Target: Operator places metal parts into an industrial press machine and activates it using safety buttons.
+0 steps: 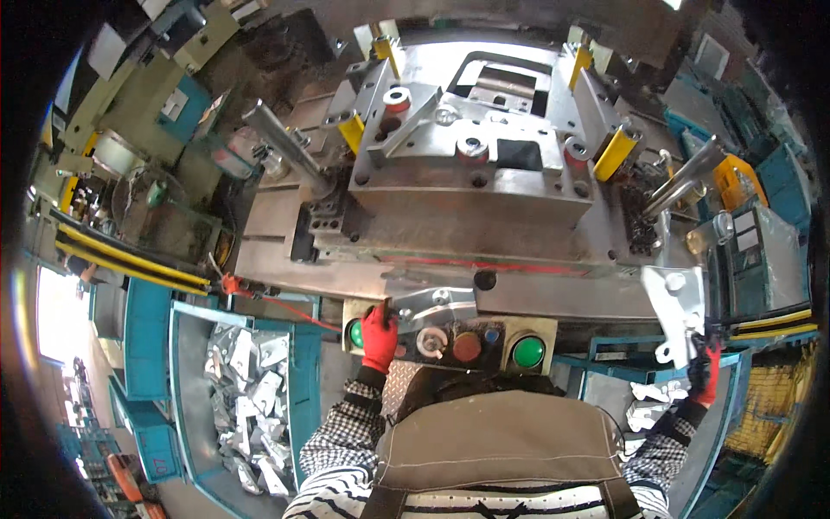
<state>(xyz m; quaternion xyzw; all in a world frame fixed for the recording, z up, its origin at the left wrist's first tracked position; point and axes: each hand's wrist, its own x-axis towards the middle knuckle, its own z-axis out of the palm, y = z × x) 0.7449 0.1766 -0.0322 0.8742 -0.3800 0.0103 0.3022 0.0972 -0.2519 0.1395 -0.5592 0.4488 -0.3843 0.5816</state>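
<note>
Lengthwise, the silver bracket (675,303) points forward from the right hand (705,374).

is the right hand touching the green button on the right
Apart. The head view shows the right hand well to the right of the green button, with a wide gap between.

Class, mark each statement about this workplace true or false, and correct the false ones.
1. The right hand holds a metal part. True.
2. The left hand is beside a green button. True.
3. The other green button is to the left of the left hand. False: it is to its right.
4. The left bin holds wooden blocks. False: it holds metal pieces.
5. Yellow posts stand around the die. True.
6. Both gloves are blue. False: both show red.
</note>
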